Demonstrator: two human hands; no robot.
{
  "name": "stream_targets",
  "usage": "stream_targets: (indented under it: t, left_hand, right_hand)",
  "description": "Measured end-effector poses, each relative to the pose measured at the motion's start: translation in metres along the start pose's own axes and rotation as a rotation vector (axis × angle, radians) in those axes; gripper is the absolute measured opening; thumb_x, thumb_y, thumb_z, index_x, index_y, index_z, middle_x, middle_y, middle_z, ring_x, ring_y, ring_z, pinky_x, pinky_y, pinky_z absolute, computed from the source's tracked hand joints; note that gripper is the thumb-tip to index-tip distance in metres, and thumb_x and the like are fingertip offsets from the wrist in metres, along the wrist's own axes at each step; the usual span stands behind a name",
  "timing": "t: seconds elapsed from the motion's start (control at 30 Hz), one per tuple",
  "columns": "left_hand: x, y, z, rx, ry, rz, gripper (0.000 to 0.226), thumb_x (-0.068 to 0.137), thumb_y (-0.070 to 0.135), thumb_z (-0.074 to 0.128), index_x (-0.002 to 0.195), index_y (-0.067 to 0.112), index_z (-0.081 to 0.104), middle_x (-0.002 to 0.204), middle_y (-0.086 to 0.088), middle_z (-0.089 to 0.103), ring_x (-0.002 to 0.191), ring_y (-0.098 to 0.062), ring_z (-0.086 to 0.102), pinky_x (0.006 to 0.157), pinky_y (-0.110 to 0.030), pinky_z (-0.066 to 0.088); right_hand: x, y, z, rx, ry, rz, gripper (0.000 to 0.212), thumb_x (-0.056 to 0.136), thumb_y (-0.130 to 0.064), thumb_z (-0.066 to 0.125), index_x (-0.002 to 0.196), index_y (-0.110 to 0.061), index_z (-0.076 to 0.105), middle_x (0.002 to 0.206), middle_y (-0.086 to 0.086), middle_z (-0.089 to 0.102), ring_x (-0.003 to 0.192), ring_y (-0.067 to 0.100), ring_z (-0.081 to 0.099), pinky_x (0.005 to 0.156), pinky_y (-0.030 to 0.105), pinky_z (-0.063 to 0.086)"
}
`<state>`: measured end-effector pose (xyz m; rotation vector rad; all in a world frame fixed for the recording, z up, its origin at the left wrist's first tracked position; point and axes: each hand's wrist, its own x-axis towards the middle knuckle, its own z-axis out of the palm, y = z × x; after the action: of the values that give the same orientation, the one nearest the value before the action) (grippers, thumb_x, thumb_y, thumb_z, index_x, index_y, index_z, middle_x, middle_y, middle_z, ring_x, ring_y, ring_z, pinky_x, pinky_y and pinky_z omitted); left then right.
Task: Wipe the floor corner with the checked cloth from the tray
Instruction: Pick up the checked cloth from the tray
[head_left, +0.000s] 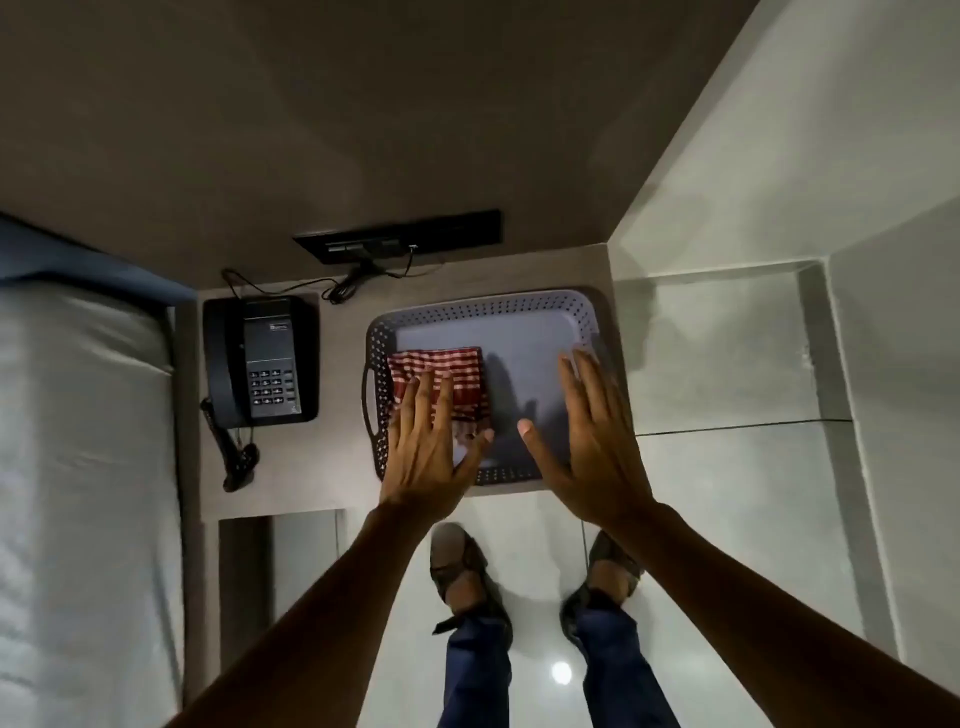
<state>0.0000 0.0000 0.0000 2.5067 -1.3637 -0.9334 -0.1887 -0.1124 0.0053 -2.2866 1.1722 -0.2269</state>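
A folded red-and-white checked cloth (449, 371) lies in the left half of a grey perforated tray (524, 306) on a low bedside table. My left hand (431, 447) is spread flat, palm down, with its fingertips over the cloth's near edge; whether it touches the cloth I cannot tell. My right hand (592, 441) is also spread flat, over the bare right half of the tray, holding nothing. The floor corner (810, 270) of pale tiles lies to the right of the table, where two walls meet.
A black desk phone (260, 358) with its cord sits on the table left of the tray. A black socket panel (400, 236) is on the wall behind. A bed with a white sheet (78, 467) fills the left. My sandalled feet (467, 571) stand on the glossy floor.
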Motion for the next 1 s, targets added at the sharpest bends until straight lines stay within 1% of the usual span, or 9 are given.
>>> stream_targets:
  t: [0.1,0.2,0.33,0.43,0.6,0.73,0.9,0.97,1.0]
  left_hand:
    - [0.039,-0.02,0.03,0.057,-0.006,-0.027,0.097,0.096,0.073,0.034,0.171,0.018,0.005,0.179,-0.013,-0.003,0.165,-0.035,-0.004,0.131,-0.066,0.009]
    - [0.076,-0.03,0.054,0.105,0.02,-0.053,0.104,0.092,0.082,0.033,0.17,0.024,-0.003,0.179,-0.011,-0.012,0.164,-0.039,-0.011,0.13,-0.069,-0.002]
    - [0.094,-0.041,0.081,0.162,0.064,-0.084,0.114,0.088,0.09,0.035,0.17,0.022,-0.005,0.179,-0.013,-0.013,0.164,-0.043,-0.01,0.126,-0.072,-0.002]
    - [0.096,-0.041,0.09,0.183,0.095,-0.083,0.112,0.091,0.089,0.031,0.17,0.019,-0.005,0.178,-0.014,-0.014,0.164,-0.043,-0.01,0.126,-0.07,-0.004]
    - [0.097,-0.042,0.092,0.241,0.122,-0.076,0.088,0.105,0.069,0.023,0.17,0.017,-0.005,0.178,-0.016,-0.016,0.163,-0.044,-0.015,0.128,-0.073,0.0]
    - [0.092,-0.035,0.092,0.246,0.091,-0.07,0.076,0.108,0.053,0.021,0.17,0.014,0.005,0.178,-0.018,-0.008,0.161,-0.05,-0.011,0.125,-0.077,0.002]
    - [0.093,-0.036,0.076,0.104,0.078,-0.092,0.082,0.103,0.029,0.057,0.17,0.01,0.013,0.179,-0.013,0.002,0.163,-0.045,-0.009,0.129,-0.069,-0.005]
    - [0.088,-0.033,0.066,-0.082,0.132,-0.129,0.074,0.104,0.018,0.057,0.168,0.007,0.02,0.178,-0.013,0.015,0.165,-0.041,0.004,0.132,-0.066,0.01]
    - [0.084,-0.029,0.062,-0.172,0.16,-0.156,0.07,0.104,0.017,0.056,0.166,0.008,0.024,0.174,-0.017,0.026,0.162,-0.042,0.019,0.13,-0.065,0.022]
  right_hand:
    - [0.031,0.023,0.044,-0.031,-0.016,-0.02,0.084,0.107,-0.054,0.051,0.169,-0.004,0.025,0.178,0.015,0.026,0.167,0.031,0.024,0.135,0.053,0.025]
    - [0.06,0.047,0.089,-0.151,-0.048,-0.104,0.077,0.111,-0.047,0.048,0.168,-0.002,0.026,0.177,0.019,0.026,0.166,0.033,0.024,0.133,0.058,0.028]
    - [0.073,0.066,0.127,-0.361,-0.11,-0.106,0.078,0.112,-0.056,0.029,0.172,-0.008,0.014,0.181,0.02,0.011,0.168,0.037,0.012,0.135,0.058,0.02]
    - [0.076,0.069,0.14,-0.416,-0.112,-0.088,0.08,0.111,-0.061,0.019,0.173,-0.01,0.011,0.181,0.02,0.007,0.169,0.038,0.008,0.137,0.058,0.012]
    - [0.076,0.066,0.143,-0.433,-0.078,-0.057,0.079,0.112,-0.06,0.02,0.173,-0.012,0.012,0.181,0.019,0.007,0.169,0.037,0.008,0.136,0.059,0.013]
    - [0.077,0.066,0.142,-0.423,-0.113,-0.062,0.08,0.111,-0.061,0.02,0.173,-0.011,0.011,0.181,0.02,0.008,0.168,0.039,0.009,0.135,0.061,0.016]
    - [0.077,0.06,0.128,-0.319,-0.156,-0.05,0.081,0.11,-0.06,0.025,0.173,-0.011,0.014,0.181,0.018,0.008,0.169,0.035,0.008,0.135,0.059,0.017]
    - [0.075,0.056,0.117,-0.231,-0.138,-0.034,0.079,0.111,-0.057,0.03,0.172,-0.009,0.015,0.182,0.015,0.01,0.169,0.031,0.009,0.137,0.056,0.016]
    - [0.073,0.053,0.111,-0.209,-0.116,-0.037,0.078,0.111,-0.055,0.031,0.172,-0.008,0.016,0.181,0.015,0.012,0.169,0.03,0.01,0.137,0.055,0.015]
